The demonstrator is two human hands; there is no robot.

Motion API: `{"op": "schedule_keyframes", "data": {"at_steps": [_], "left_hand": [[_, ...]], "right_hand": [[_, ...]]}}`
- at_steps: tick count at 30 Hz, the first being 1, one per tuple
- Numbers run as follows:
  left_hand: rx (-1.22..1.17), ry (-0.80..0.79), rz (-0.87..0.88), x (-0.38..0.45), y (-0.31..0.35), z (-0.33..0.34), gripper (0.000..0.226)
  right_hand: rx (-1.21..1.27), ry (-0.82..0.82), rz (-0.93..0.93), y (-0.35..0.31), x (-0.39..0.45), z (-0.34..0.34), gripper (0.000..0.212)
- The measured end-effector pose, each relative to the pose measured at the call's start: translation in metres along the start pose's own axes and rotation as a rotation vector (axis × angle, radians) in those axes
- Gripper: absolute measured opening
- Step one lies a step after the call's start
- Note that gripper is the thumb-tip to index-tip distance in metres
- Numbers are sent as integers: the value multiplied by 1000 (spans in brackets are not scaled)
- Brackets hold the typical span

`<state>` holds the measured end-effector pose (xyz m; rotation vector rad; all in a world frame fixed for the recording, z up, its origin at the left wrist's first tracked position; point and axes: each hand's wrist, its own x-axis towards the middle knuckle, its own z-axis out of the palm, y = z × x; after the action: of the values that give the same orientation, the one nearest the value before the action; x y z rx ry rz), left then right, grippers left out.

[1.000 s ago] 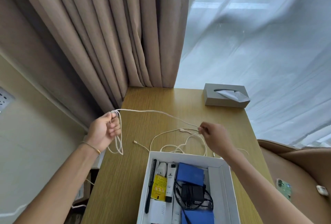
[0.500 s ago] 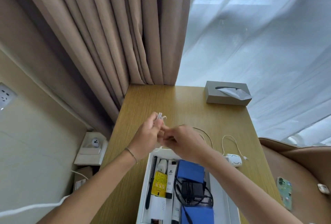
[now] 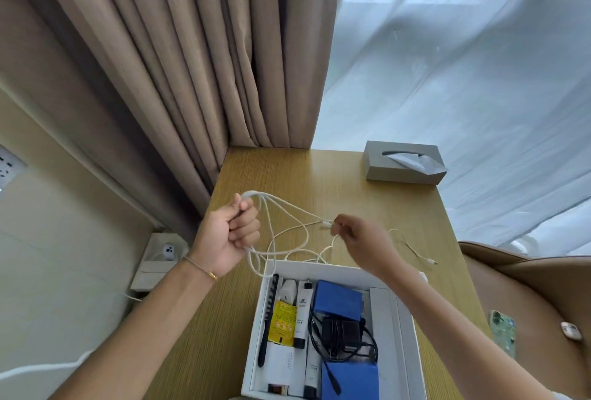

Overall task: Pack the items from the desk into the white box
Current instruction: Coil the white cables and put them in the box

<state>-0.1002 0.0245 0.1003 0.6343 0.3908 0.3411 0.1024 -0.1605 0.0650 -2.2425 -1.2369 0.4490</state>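
Note:
A long white cable [image 3: 289,233] hangs in loops above the wooden desk [image 3: 319,176]. My left hand [image 3: 228,235] is closed around a bundle of its loops, held above the desk's left edge. My right hand [image 3: 359,241] pinches the cable near a connector, just beyond the far rim of the white box [image 3: 388,313]. One cable end [image 3: 430,260] trails on the desk to the right. The open box sits at the near edge and holds a black comb, tubes, a yellow packet, blue boxes and a black charger.
A grey tissue box [image 3: 404,163] stands at the desk's far right corner. Beige curtains hang behind the desk on the left, sheer white ones on the right. A brown chair [image 3: 527,287] with a phone on it is at the right.
My hands were together over the box half a second ago; now they have drawn apart, the left moving left with more loops gathered, the right moving right along the cable.

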Motion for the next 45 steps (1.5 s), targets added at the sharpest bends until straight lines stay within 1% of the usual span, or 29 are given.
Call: {"op": "schedule_keyframes", "data": {"at_steps": [2, 4, 5, 6, 8, 10, 13, 14, 15, 17, 18, 20, 22, 25, 27, 29, 32, 33, 35, 37, 39, 40, 42, 43, 45], "left_hand": [[-65, 57, 87, 3, 1, 4, 30], [-27, 153, 176, 6, -1, 10, 26], [47, 202, 221, 7, -3, 13, 24], [170, 246, 268, 7, -6, 17, 23], [522, 286, 348, 7, -12, 25, 21], [817, 229, 375, 6, -21, 31, 22], [1143, 70, 334, 1, -34, 31, 18], [1213, 24, 298, 0, -37, 31, 18], [1219, -25, 237, -1, -40, 30, 18], [1094, -104, 102, -4, -45, 30, 24], [1038, -116, 53, -5, -45, 30, 29], [975, -120, -8, -7, -41, 29, 40], [885, -137, -31, -8, -35, 27, 42], [607, -115, -96, -10, -28, 24, 38], [364, -81, -150, -10, -30, 25, 38], [130, -54, -191, -10, -33, 27, 38], [-92, -10, -166, -7, -39, 30, 38], [-126, 5, -148, -7, -40, 31, 38], [-165, 39, -114, -6, -43, 31, 39], [-163, 80, -74, -7, -45, 33, 42], [-117, 103, -23, -7, -47, 38, 42], [-73, 111, 4, -8, -48, 42, 40], [14, 137, 55, -9, -49, 50, 35], [33, 152, 63, -10, -50, 53, 34], [38, 182, 52, -12, -51, 58, 36]], "right_hand": [[-134, -73, -41, -7, -11, 21, 25], [-255, -175, -99, -18, -22, 38, 26], [-293, -222, -128, -25, -27, 44, 26], [-313, -253, -161, -32, -32, 48, 27], [-303, -273, -223, -45, -36, 48, 28], [-270, -275, -265, -57, -34, 39, 24], [-240, -206, -319, -71, -28, 18, 27], [-230, -165, -327, -73, -25, 10, 27], [-227, -123, -327, -73, -21, 3, 26], [-238, -54, -300, -70, -14, -9, 31], [-233, -32, -276, -67, -11, -13, 36], [-143, -30, -211, -58, -7, -20, 41], [-18, -13, -168, -50, -3, -25, 38], [174, 43, -103, -40, -3, -23, 27], [338, 11, -87, -43, -7, -13, 28], [531, -67, -50, -53, -14, 1, 36], [768, -122, 77, -67, -23, 15, 44], [807, -136, 109, -69, -25, 18, 46], [802, -149, 136, -70, -28, 23, 48], [865, -186, 155, -71, -32, 28, 45], [995, -273, 185, -71, -35, 33, 37], [1046, -321, 187, -70, -35, 34, 39], [1083, -369, 169, -68, -37, 37, 60], [1072, -367, 158, -69, -37, 39, 69], [1018, -307, 168, -71, -37, 43, 75]]}}
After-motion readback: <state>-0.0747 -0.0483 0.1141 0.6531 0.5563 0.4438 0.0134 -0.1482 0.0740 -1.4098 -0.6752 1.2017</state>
